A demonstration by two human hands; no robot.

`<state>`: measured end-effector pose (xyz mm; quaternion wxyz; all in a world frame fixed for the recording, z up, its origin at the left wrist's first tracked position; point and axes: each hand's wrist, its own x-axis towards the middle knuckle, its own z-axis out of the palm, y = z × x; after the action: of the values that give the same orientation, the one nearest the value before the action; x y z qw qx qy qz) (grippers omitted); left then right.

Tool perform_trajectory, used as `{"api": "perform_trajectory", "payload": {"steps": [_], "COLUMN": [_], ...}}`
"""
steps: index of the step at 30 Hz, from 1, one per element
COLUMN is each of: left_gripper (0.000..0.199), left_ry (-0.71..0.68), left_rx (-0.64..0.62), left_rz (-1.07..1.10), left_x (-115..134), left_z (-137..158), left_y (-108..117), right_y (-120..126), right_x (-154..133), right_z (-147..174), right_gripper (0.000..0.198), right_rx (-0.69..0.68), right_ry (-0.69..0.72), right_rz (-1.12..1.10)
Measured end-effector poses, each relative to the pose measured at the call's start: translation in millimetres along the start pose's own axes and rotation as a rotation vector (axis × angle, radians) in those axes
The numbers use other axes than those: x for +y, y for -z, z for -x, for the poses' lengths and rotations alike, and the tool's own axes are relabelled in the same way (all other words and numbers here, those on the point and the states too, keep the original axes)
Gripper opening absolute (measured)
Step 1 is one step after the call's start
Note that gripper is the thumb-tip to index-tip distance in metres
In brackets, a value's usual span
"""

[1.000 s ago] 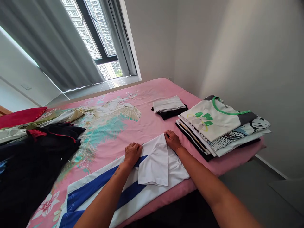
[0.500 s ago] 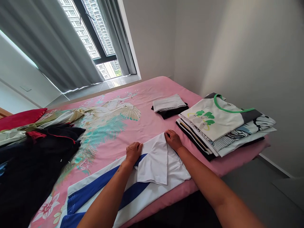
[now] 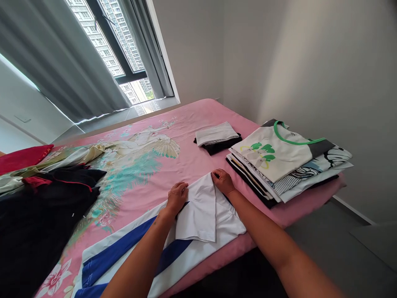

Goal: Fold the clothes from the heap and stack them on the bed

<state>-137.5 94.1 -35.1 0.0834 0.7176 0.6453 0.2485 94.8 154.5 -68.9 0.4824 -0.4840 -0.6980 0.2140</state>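
Note:
A white T-shirt with blue stripes (image 3: 198,221) lies flat along the near edge of the bed, its far side folded in and one short white sleeve turned over on top. At the fold, left of the sleeve, my left hand (image 3: 177,196) is closed on the shirt's edge, its fingertips partly hidden. My right hand (image 3: 223,182) pinches the top corner of the shirt between thumb and fingers. The fabric shows small creases between the hands and lies on the bed.
A stack of folded shirts (image 3: 279,157) sits to the right, a green-collared one on top. Beyond my hands lies a small folded white and black pile (image 3: 217,136). Loose dark clothes (image 3: 43,215) heap at the left on the pink flowered sheet (image 3: 136,182).
The view has shifted slightly, moving the scene a little left. My left hand has slid a little along the fold and its fingers lie differently; my right hand keeps its pinch on the corner.

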Motion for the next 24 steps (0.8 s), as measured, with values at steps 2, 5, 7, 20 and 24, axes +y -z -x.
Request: {"api": "perform_trajectory", "payload": {"steps": [2,5,7,20,24], "left_gripper": [0.026,0.031,0.035,0.075,0.091], "left_ry": [-0.051,-0.222,-0.266,-0.154,-0.080], "left_rx": [0.001,-0.046,-0.116,-0.474,-0.569], "left_rz": [-0.001,0.004,-0.028,-0.291,-0.276], "left_x": [6,22,32,60,65], "left_z": [2,12,17,20,13], "left_y": [3,4,0,-3,-3], "right_y": [0,-1,-2,0,0], "right_x": [0,2,2,-2,-3], "right_z": [0,-1,-1,-2,-1], "right_gripper": [0.021,0.020,0.021,0.021,0.019], "right_rx": [0.004,0.009,0.011,0.017,0.016], "right_ry": [-0.007,-0.017,-0.021,-0.034,-0.039], "right_rz": [-0.007,-0.018,-0.022,-0.027,-0.031]}}
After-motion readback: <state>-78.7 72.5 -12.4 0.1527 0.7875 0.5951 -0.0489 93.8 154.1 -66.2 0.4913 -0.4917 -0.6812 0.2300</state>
